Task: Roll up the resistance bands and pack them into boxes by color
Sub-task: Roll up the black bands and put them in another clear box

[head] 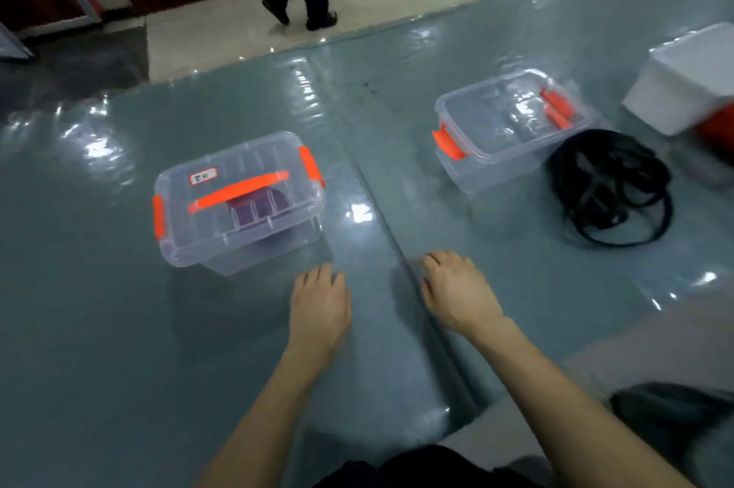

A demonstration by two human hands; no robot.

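A clear plastic box (238, 205) with orange latches and handle stands on the mat at the left, its lid on, with a purple rolled band (258, 205) showing through it. A second clear box (508, 126) with orange latches stands farther right. A loose tangle of black resistance bands (611, 185) lies on the mat beside its right corner. My left hand (319, 305) hovers just in front of the closed box, fingers relaxed and holding nothing. My right hand (456, 293) is out over the mat seam, fingers loosely curled and holding nothing.
A white foam box (687, 82) stands at the far right with something red below it. The grey-green mat (119, 328) has a seam running between my hands. A person walks across the tiled floor (222, 39) beyond the mat's far edge.
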